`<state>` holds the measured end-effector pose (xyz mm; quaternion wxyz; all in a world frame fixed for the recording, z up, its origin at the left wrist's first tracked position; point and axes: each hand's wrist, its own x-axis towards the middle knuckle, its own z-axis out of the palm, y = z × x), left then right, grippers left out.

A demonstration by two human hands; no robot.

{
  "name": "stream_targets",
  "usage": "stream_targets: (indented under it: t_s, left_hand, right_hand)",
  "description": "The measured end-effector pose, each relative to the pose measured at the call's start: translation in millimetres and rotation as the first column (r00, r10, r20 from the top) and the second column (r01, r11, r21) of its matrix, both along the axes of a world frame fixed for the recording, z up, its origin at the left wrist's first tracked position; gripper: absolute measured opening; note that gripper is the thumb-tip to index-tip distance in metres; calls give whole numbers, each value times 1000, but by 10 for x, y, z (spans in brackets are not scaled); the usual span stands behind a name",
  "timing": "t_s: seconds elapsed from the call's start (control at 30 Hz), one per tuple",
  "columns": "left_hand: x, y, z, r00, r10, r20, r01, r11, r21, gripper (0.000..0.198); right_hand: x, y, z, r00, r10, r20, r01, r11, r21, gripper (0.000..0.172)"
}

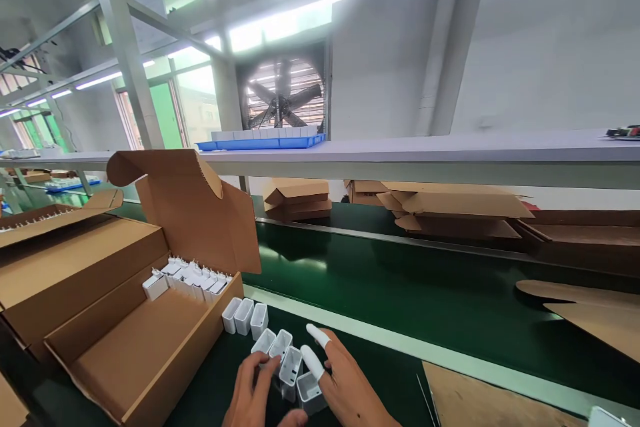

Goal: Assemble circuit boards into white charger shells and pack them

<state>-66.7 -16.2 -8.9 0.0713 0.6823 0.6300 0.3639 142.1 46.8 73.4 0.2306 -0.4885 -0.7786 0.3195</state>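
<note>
Several small white open-topped plastic housings [291, 365] stand on the dark green bench in front of me, with three more white housings [244, 315] beside the carton. My left hand [254, 390] is at the near side of the row, its bent fingers at the housings and its thumb apart. My right hand [350, 383] reaches in from the right with white finger cots on two stretched fingers, beside the nearest housing [310, 388]. Its thumb is hidden. On the left, an open cardboard carton [135, 330] holds white housings with small fittings on top [193, 277] at its far end.
A second carton [80, 253] adjoins the open one on the left. Beyond the pale strip [400, 340] runs a green conveyor belt [375, 280]. Flattened cartons [450, 203] lie behind it. A blue tray [263, 143] rests on the overhead shelf [400, 157]. Tweezers [427, 400] lie at right.
</note>
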Motion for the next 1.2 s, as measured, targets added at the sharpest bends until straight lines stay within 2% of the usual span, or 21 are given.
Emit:
stream_targets:
  t_s: [0.1,0.17,0.23,0.33,0.47,0.53,0.6,0.67,0.77,0.87,1.0,1.07,1.2]
  left_hand:
    - [-319,44,32,999,24,-22,-24,1000,-10,44]
    - [-442,112,59,996,-65,-63,63,997,-35,40]
    - [-458,224,81,982,-144,-119,140,989,-39,34]
    - [-386,431,103,959,-121,-256,131,991,25,31]
    - [-370,617,169,922,-50,-384,92,991,92,34]
    - [-404,647,217,916,-76,-393,108,992,61,41]
    - [-432,657,255,917,-123,-378,135,991,6,56]
    - [-447,671,271,924,-165,-345,166,986,-26,57]
    - [-477,713,246,928,-197,-316,203,979,-15,43]
    - [-554,758,183,936,-181,-303,198,980,27,41]
    - [-688,790,80,944,-144,-298,179,979,97,45]
    - [-733,800,27,942,-154,-298,196,974,117,38]
    - [-746,828,-76,949,-141,-282,197,964,179,26]
  right_hand:
    - [38,-154,77,986,35,166,-13,992,-129,71]
    - [-27,-221,117,955,83,286,-36,985,-167,63]
    - [-109,-239,140,934,83,347,-36,989,-140,49]
    - [-153,-186,128,941,41,336,-17,997,-74,55]
    - [-49,-69,14,947,-20,322,27,999,-16,57]
    - [-9,-27,-60,957,-28,288,35,999,-21,57]
    - [-25,3,-112,973,16,229,-4,999,-52,59]
    - [-100,31,-124,978,53,200,-36,995,-88,62]
    - [-252,88,-85,971,42,235,-20,995,-95,57]
    - [-335,172,-39,970,33,240,-27,999,-28,50]
    - [-343,283,-8,979,15,205,-16,1000,3,61]
    - [-356,320,0,983,22,183,-22,1000,-4,67]
    - [-414,368,-27,988,48,147,-55,997,47,53]
